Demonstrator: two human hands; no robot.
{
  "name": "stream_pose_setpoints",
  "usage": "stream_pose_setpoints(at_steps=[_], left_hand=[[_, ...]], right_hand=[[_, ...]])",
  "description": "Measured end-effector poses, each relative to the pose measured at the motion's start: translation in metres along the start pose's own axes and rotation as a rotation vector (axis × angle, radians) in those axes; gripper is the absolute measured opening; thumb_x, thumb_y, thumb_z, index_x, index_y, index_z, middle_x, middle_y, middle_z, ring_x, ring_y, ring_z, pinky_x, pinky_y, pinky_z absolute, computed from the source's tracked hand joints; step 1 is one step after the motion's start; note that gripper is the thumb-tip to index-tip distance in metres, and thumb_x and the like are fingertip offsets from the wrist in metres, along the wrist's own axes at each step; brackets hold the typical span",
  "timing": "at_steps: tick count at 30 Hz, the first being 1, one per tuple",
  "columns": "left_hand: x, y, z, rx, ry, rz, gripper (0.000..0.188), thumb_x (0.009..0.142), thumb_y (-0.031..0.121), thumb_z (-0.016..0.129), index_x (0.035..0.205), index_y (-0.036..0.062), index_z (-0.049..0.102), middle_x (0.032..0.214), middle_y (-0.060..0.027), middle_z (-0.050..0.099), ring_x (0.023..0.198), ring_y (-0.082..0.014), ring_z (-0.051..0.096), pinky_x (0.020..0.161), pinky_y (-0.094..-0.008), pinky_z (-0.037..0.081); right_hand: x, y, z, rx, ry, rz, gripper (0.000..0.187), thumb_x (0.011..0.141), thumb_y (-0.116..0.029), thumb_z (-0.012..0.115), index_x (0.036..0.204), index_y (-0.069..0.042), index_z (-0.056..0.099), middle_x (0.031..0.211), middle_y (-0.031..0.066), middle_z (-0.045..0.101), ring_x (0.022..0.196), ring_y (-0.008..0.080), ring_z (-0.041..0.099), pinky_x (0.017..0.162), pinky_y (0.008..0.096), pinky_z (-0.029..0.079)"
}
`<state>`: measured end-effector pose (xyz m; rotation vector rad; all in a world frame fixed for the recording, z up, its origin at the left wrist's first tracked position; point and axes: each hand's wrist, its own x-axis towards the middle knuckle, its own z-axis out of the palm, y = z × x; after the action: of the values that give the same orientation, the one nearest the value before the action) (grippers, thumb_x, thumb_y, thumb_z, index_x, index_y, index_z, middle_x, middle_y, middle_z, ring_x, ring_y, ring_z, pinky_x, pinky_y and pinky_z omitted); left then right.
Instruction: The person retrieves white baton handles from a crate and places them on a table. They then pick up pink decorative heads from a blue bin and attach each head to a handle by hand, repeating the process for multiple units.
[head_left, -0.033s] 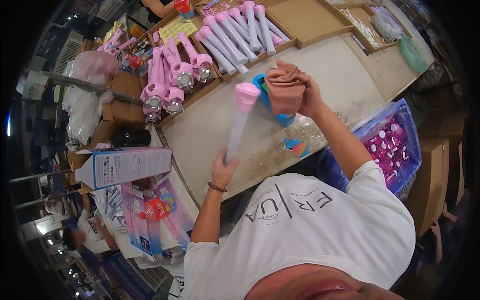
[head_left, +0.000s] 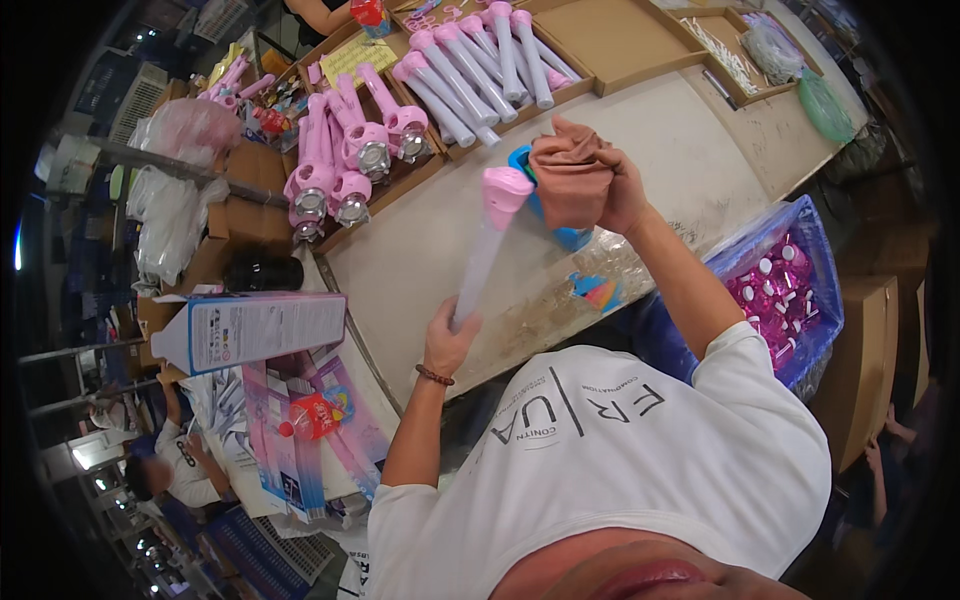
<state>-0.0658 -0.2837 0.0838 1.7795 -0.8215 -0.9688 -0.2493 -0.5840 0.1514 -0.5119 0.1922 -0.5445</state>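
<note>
My left hand (head_left: 449,340) is closed round the lower end of a translucent white tube (head_left: 482,262) with a pink cap-like head (head_left: 507,192), held tilted above the table. My right hand (head_left: 626,194) is closed on a bunched brown cloth (head_left: 572,178), just right of the pink head. Whether the two touch I cannot tell. Partly hidden behind the cloth is a blue object (head_left: 572,238) with a bit of green; whether my right hand holds it too does not show.
Pink-headed tubes (head_left: 465,75) fill a far cardboard tray, beside pink handles with clear ends (head_left: 350,150). A torn colourful wrapper (head_left: 596,291) lies near the table edge. At right, a blue-lined bin (head_left: 825,300) holds pink bottles; at left lies a printed carton (head_left: 265,330).
The pink head of the tube has swung slightly right, closer to the cloth. My right hand and the cloth have barely moved.
</note>
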Motion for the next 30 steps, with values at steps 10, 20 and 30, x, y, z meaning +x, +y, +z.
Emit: stream_pose_setpoints(at_steps=[10,20,30], left_hand=[[-0.065,0.018,-0.039,0.098,-0.087,0.130,0.038,0.084,0.020,0.068,0.114,-0.0024,0.059,0.085,-0.0074,0.064,0.073,-0.0111,0.056,0.067,-0.0273,0.048],[-0.099,0.037,-0.034,0.516,-0.181,0.336,0.033,0.086,0.029,0.062,0.103,0.0004,0.058,0.079,-0.0247,0.062,0.073,-0.0403,0.063,0.064,-0.0426,0.049],[-0.120,0.083,0.014,0.546,-0.297,0.264,0.034,0.082,0.031,0.068,0.091,0.0001,0.058,0.069,-0.0241,0.061,0.064,-0.0435,0.060,0.058,-0.0469,0.046]], right_hand=[[-0.031,0.063,0.071,0.392,-0.164,-0.001,0.058,0.091,-0.040,0.029,0.141,-0.011,0.035,0.144,0.0183,0.037,0.129,0.0423,0.038,0.104,0.0585,0.033],[-0.097,0.093,0.091,-0.485,0.230,-0.236,0.018,0.085,-0.012,0.049,0.097,-0.001,0.056,0.108,0.0094,0.054,0.098,0.0207,0.054,0.087,0.0334,0.046],[-0.177,0.035,0.105,-1.550,0.019,-0.601,0.005,0.084,-0.010,0.060,0.087,-0.006,0.062,0.086,0.0096,0.061,0.084,0.0222,0.059,0.077,0.0312,0.049]])
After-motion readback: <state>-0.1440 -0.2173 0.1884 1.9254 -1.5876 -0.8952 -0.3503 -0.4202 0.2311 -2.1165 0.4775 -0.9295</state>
